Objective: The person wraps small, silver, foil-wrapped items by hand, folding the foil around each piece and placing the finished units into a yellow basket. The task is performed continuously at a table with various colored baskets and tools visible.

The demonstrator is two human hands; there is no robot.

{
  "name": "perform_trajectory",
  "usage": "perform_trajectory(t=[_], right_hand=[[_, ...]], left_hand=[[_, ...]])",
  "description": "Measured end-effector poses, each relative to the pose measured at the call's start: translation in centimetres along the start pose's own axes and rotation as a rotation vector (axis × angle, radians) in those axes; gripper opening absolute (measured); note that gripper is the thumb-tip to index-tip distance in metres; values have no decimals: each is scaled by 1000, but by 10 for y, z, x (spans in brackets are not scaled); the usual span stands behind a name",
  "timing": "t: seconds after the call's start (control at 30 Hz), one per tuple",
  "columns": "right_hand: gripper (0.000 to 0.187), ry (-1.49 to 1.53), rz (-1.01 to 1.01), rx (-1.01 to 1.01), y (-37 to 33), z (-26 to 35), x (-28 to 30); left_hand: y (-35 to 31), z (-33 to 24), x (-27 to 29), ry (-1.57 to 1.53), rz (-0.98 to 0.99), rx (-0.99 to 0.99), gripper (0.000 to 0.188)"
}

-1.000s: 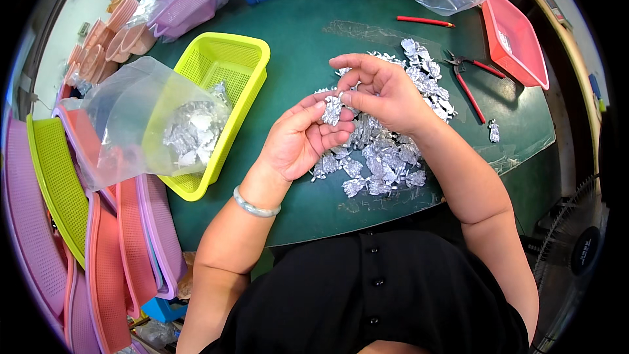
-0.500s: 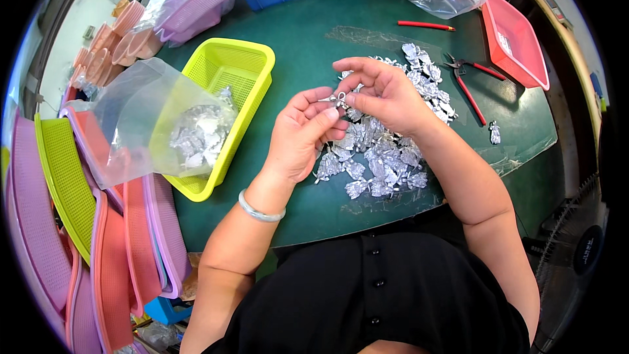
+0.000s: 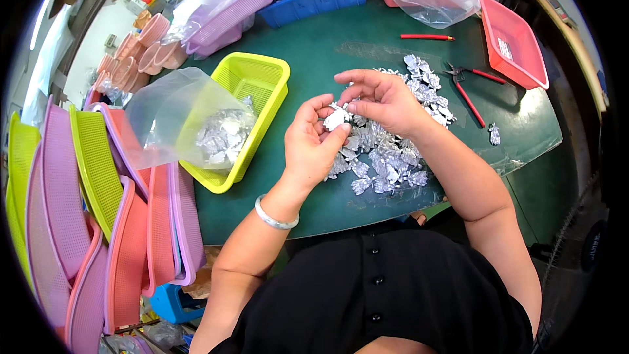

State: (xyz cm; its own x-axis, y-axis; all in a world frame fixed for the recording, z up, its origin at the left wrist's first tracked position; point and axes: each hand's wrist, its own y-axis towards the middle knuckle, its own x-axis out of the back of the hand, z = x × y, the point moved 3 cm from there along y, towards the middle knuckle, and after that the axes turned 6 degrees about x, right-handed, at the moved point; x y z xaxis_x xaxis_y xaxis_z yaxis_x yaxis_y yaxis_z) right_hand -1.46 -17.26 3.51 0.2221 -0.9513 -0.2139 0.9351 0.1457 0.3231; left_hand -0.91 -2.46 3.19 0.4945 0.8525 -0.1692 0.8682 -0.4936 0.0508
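- Head view, centre of the frame: silver piece (image 3: 337,118) pinched in the left hand (image 3: 308,141), between thumb at the lower right and curled fingers at the upper left.
- Fingers of the left hand closed to about the thickness of the piece; nothing else visible in their hold.
- Just right of the piece: right hand (image 3: 388,106), thumb and a fingertip close together at its upper right edge, other fingers bent higher in the frame; cannot tell whether gripping the piece or only beside it.
- Right of centre, below and beyond the hands: pile of silver pieces (image 3: 386,157) on the green tabletop (image 3: 314,42), partly hidden by the right hand.
- Around the left wrist: pale bracelet (image 3: 275,221).
- Left of centre: yellow-green basket (image 3: 280,98), with a clear bag (image 3: 160,118) of silvery pieces lying partly inside and spilling over its left side.
- Right of the frame: red-handled cutters (image 3: 469,103), handles spread; lone silver figure (image 3: 494,134) near one handle end.
- Upper right: red stick (image 3: 427,37) and pink tray (image 3: 514,71).
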Motion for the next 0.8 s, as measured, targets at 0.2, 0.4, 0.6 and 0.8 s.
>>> perform_trajectory(t=[0.2,0.4,0.6,0.8], right_hand=[[40,-95,73,10,-3,-4,-3],[37,-124,20,-17,1,-15,1],[36,-156,5,-19,2,-20,5],[35,-192,-15,-24,3,-23,8]], left_hand=[[-9,8,11,251,4,-51,44],[-50,2,49,362,-119,183,20],[-83,8,98,1005,-312,-8,13],[-93,0,96,1441,-439,-202,10]])
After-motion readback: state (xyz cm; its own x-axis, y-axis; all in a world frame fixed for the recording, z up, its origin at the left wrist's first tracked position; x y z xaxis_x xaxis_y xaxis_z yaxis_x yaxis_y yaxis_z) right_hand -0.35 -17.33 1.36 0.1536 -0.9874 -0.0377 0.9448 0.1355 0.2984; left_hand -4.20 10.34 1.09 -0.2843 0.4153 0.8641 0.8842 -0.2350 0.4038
